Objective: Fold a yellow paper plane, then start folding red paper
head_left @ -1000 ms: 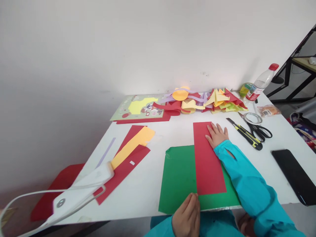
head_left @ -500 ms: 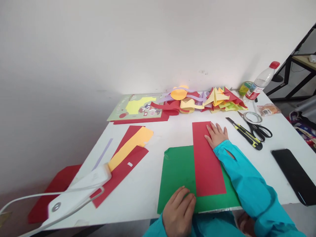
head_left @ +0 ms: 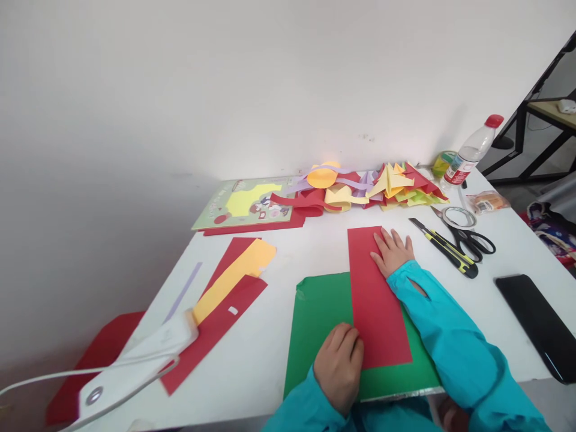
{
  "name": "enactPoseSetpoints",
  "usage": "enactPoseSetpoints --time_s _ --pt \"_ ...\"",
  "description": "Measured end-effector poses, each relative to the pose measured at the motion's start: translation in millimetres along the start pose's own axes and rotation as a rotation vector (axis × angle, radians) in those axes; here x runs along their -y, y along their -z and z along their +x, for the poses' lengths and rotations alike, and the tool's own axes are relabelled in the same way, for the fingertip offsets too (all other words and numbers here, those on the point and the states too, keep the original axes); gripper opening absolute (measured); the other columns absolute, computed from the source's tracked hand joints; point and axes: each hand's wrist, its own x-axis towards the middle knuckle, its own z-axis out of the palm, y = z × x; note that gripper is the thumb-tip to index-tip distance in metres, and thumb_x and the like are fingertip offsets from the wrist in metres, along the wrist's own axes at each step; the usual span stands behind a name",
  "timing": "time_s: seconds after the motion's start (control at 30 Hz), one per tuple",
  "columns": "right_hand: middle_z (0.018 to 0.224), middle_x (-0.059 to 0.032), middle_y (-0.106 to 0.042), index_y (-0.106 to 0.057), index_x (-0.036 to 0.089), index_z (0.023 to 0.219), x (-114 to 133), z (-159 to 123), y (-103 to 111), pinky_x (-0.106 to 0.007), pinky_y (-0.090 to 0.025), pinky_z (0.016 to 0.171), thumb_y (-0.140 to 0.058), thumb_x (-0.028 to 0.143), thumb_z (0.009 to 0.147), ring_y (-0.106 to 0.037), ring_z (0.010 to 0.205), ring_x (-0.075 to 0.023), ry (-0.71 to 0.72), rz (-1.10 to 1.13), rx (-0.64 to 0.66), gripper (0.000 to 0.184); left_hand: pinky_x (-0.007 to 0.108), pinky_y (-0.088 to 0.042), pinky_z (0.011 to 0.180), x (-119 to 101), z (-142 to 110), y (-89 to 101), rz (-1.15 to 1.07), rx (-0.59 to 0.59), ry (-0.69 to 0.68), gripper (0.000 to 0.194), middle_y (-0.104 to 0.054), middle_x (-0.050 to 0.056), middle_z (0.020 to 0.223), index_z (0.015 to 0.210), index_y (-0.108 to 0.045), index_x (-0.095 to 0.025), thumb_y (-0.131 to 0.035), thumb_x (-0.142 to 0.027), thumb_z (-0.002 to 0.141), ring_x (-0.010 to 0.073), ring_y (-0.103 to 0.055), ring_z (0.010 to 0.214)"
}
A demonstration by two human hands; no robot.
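A long sheet of red paper (head_left: 378,306) lies lengthwise over a green mat or sheet (head_left: 317,312) at the table's front. My right hand (head_left: 392,251) rests flat on the red paper's far right end, fingers spread. At its lower left edge is my left hand (head_left: 341,363), closed, with the fingers curled and their tips touching the edge. Whether anything is inside that hand is hidden. Right of my right hand are a utility knife (head_left: 445,247), black scissors (head_left: 468,240) and a roll of tape (head_left: 459,217).
A white device with a cable (head_left: 139,360) covers the near ends of red and orange paper strips (head_left: 234,282) on the left. Folded paper pieces (head_left: 391,183) and a printed board (head_left: 252,204) line the wall. A bottle (head_left: 472,153) and a black phone (head_left: 537,324) are on the right.
My left hand has moved up from the red paper's lower left corner along its left edge. My right hand has stayed on the far end. The view has shifted slightly.
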Motion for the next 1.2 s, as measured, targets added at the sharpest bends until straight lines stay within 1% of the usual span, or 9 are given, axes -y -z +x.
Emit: enactPoseSetpoints --time_s 0.13,0.3,0.43,0.53,0.63,0.77,1.0,1.2 --pt "0.148 -0.0014 -0.022 -0.027 0.024 0.139 0.7 -0.2 0.7 -0.059 -0.014 0.103 -0.025 0.047 0.089 -0.017 0.133 -0.0283 0.003 0.007 -0.005 0.055 0.035 -0.054 0.071 12.6 21.1 -8.9 0.066 -0.010 -0.028 0.027 -0.062 0.012 0.079 0.072 -0.063 -0.009 -0.040 -0.007 0.085 0.0213 -0.056 0.082" --pt "0.148 -0.0021 -0.021 -0.027 0.023 0.139 0.6 0.0 1.0 -0.059 -0.014 0.103 -0.025 0.047 0.089 -0.016 0.134 -0.0287 0.005 0.008 0.010 0.056 0.035 -0.053 0.070 29.6 40.0 -22.3 0.112 0.014 -0.064 0.023 -0.061 0.014 0.079 0.073 -0.064 -0.008 -0.043 -0.003 0.081 0.0229 -0.055 0.084" --pt "0.148 -0.0019 -0.021 -0.026 0.024 0.139 0.7 -0.2 1.9 -0.059 -0.014 0.103 -0.024 0.047 0.089 -0.017 0.134 -0.0285 0.004 0.010 0.001 0.055 0.037 -0.052 0.072 41.6 48.8 -33.2 0.127 0.024 -0.045 0.023 -0.063 0.015 0.088 0.078 -0.064 -0.009 -0.043 -0.003 0.080 0.0251 -0.055 0.091" --pt "0.148 -0.0025 -0.021 -0.026 0.023 0.140 1.2 -0.3 3.1 -0.059 -0.014 0.103 -0.025 0.047 0.089 -0.016 0.134 -0.0291 0.000 0.003 0.019 0.056 0.038 -0.051 0.072 47.8 52.3 -41.4 0.143 0.030 -0.014 0.025 -0.063 0.017 0.095 0.083 -0.065 -0.010 -0.040 -0.003 0.081 0.0259 -0.055 0.095" --pt "0.148 -0.0023 -0.020 -0.026 0.023 0.140 1.7 -0.9 4.3 -0.059 -0.015 0.103 -0.025 0.047 0.089 -0.016 0.134 -0.0288 0.000 0.003 0.027 0.056 0.038 -0.050 0.071 50.2 54.5 -48.3 0.170 0.026 0.029 0.026 -0.064 0.017 0.097 0.088 -0.064 -0.009 -0.040 -0.002 0.080 0.0260 -0.057 0.094" --pt "0.148 -0.0013 -0.021 -0.026 0.024 0.139 1.9 -1.6 3.8 -0.058 -0.015 0.103 -0.024 0.047 0.089 -0.017 0.134 -0.0281 0.002 0.002 -0.011 0.055 0.037 -0.050 0.068 50.1 58.3 -55.2 0.218 0.009 0.063 0.027 -0.065 0.018 0.097 0.090 -0.064 -0.008 -0.039 -0.002 0.081 0.0261 -0.058 0.091" --pt "0.148 -0.0013 -0.020 -0.025 0.024 0.140 1.9 -0.4 2.6 -0.058 -0.015 0.103 -0.025 0.047 0.089 -0.017 0.134 -0.0273 -0.010 -0.001 0.017 0.055 0.036 -0.049 0.068 55.5 66.3 -65.4 0.256 -0.025 0.061 0.028 -0.066 0.019 0.095 0.093 -0.063 -0.005 -0.038 -0.004 0.083 0.0257 -0.059 0.091" --pt "0.148 -0.0036 -0.022 -0.026 0.021 0.140 3.2 -2.8 6.7 -0.057 -0.015 0.104 -0.024 0.046 0.090 -0.018 0.134 -0.0274 -0.008 0.012 -0.008 0.056 0.036 -0.050 0.067 59.5 68.7 -67.3 0.261 -0.021 0.066 0.030 -0.066 0.018 0.095 0.093 -0.063 -0.007 -0.035 -0.004 0.084 0.0257 -0.060 0.090"
